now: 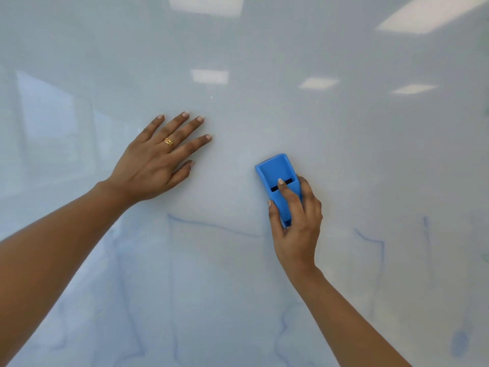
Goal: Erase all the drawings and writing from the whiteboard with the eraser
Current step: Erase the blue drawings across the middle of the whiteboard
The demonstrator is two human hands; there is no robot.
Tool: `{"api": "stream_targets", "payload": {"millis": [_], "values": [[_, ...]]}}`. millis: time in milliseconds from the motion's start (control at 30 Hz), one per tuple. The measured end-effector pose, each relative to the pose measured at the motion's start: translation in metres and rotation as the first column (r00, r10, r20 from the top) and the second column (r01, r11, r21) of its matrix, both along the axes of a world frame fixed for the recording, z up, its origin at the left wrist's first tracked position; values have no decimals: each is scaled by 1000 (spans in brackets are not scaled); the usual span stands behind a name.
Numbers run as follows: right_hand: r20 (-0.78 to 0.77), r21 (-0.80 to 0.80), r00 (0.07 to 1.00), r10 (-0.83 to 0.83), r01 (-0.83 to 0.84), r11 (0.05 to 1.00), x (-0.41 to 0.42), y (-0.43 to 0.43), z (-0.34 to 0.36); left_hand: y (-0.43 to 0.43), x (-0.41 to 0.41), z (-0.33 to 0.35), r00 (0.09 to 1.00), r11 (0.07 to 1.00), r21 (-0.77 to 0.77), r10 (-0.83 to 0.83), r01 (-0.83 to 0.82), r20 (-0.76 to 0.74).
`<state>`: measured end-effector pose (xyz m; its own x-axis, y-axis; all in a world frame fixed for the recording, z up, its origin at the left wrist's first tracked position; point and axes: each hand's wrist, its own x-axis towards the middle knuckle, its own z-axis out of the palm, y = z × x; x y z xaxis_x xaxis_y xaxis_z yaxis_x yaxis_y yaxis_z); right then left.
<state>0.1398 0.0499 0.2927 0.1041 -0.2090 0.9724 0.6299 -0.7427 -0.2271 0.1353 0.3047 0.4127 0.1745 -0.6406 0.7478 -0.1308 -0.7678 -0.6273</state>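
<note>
A glossy whiteboard [264, 115] fills the whole view. My right hand [296, 223] grips a blue eraser [275, 170] and holds it flat against the board right of centre, index finger lying on its back. My left hand [156, 160], wearing a gold ring, rests flat on the board with fingers spread, to the left of the eraser. Faint blue marker lines [211, 226] run below both hands, and a blue angular line [373, 241] sits lower right. The lower half of the board carries pale blue smears [158, 313].
Ceiling lights [210, 75] reflect in the upper board. A vertical blue stroke [425, 226] and a blue smudge [460, 340] mark the right side. Small green marks [486, 256] show at the far right edge.
</note>
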Motion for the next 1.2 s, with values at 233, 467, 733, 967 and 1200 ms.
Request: {"api": "stream_targets", "payload": {"millis": [233,467,733,967,1200], "values": [[18,-60,1000,10,-9,998,-12,109,-5,95,-22,2,998,999,-6,52,-53,-41],[83,-303,996,16,10,953,-25,204,-17,184,-43,-8,993,990,-120,57,-69,-104],[134,-486,991,25,44,873,-26,207,9,237,-53,-20,987,990,-104,75,-90,-139],[71,-203,997,23,-8,979,-31,223,33,274,-59,-30,986,990,-105,79,-94,-144],[53,-571,996,66,-24,821,-42,279,-33,286,-59,-53,987,988,-136,55,-76,-153]]}}
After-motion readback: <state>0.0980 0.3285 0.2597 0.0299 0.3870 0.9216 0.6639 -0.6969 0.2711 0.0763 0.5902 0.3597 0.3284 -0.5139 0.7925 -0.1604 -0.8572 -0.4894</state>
